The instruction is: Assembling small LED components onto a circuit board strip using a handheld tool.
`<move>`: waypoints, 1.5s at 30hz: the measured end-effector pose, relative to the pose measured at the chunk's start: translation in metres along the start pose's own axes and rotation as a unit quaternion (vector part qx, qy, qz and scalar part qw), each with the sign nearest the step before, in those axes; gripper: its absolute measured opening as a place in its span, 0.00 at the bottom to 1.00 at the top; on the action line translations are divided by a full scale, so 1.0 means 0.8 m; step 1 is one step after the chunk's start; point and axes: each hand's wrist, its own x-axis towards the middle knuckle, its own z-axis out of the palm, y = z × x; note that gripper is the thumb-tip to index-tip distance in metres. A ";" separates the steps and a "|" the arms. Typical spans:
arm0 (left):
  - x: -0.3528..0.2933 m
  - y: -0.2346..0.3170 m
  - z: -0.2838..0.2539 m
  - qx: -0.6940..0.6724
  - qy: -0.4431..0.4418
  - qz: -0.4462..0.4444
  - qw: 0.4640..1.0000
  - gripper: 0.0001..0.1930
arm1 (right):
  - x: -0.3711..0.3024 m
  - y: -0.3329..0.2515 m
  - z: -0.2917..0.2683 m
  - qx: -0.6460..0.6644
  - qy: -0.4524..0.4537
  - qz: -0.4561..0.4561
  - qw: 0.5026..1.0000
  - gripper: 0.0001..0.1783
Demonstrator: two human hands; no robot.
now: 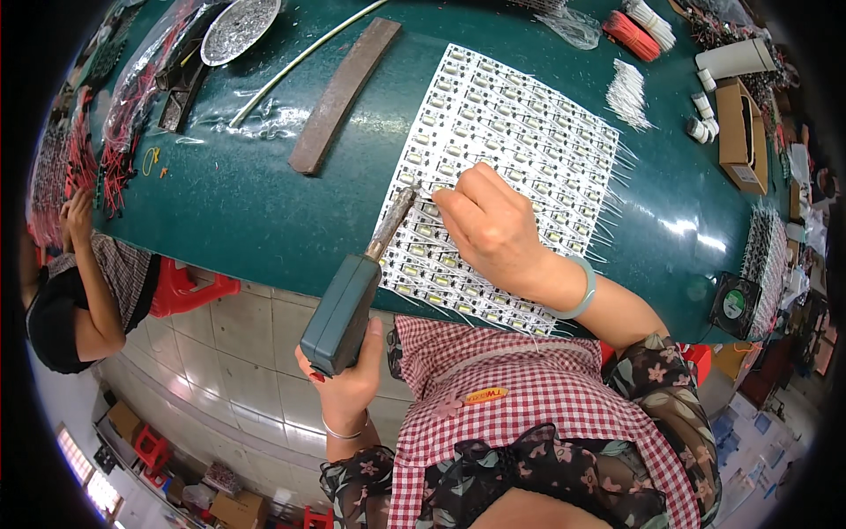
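Note:
My left hand (350, 385) is wrapped round the handle of a green soldering gun (342, 310). Its metal tip points up and right, reaching a row on the white sheet of small circuit boards (467, 115). Close by that tip, my right hand (493, 231) is closed in a pinch over the sheet. A thin white wire seems to be between its fingertips, though they partly hide it. Many short white wires lie slantwise across the boards, and their ends stick out past the right edge. Part of the sheet is hidden under my right hand and wrist.
Left of the sheet lies a flat brown bar (345, 97), with a pale cable (304, 66) and a silver dish (240, 33) beyond. Loose white wires (627, 95), a cardboard box (742, 137) and a small black fan (733, 304) are rightward. A co-worker (75, 300) sits far left.

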 end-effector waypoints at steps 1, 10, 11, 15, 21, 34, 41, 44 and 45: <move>0.000 -0.001 -0.001 0.005 -0.004 0.001 1.000 0.10 | 0.000 0.000 0.000 0.000 0.001 0.000 1.000 0.09; 0.001 -0.005 -0.006 0.013 -0.021 0.016 1.000 0.11 | 0.001 0.000 0.001 -0.003 0.002 0.000 1.000 0.09; -0.001 -0.010 -0.009 0.018 -0.028 0.031 0.999 0.13 | 0.001 0.000 0.000 -0.003 0.000 0.002 1.000 0.09; -0.006 -0.008 -0.010 -0.033 0.008 0.024 0.999 0.16 | 0.001 -0.001 -0.001 -0.001 -0.003 0.004 1.000 0.09; -0.005 -0.001 -0.007 -0.073 0.016 0.005 0.997 0.21 | 0.001 -0.002 -0.002 -0.001 -0.005 0.005 1.000 0.09; 0.001 0.002 -0.002 -0.104 0.005 -0.030 0.994 0.22 | 0.002 -0.004 -0.008 0.002 -0.025 0.012 1.000 0.09; 0.011 0.025 0.006 -0.139 0.027 -0.073 0.987 0.23 | 0.019 -0.011 -0.060 0.040 -0.055 0.023 0.997 0.12; 0.015 0.014 0.013 -0.112 0.038 -0.047 0.992 0.23 | 0.026 0.004 -0.045 0.048 -0.037 0.022 0.998 0.11; 0.016 0.009 0.014 -0.094 0.041 -0.032 0.994 0.23 | 0.026 0.010 -0.037 0.051 -0.031 0.021 0.998 0.11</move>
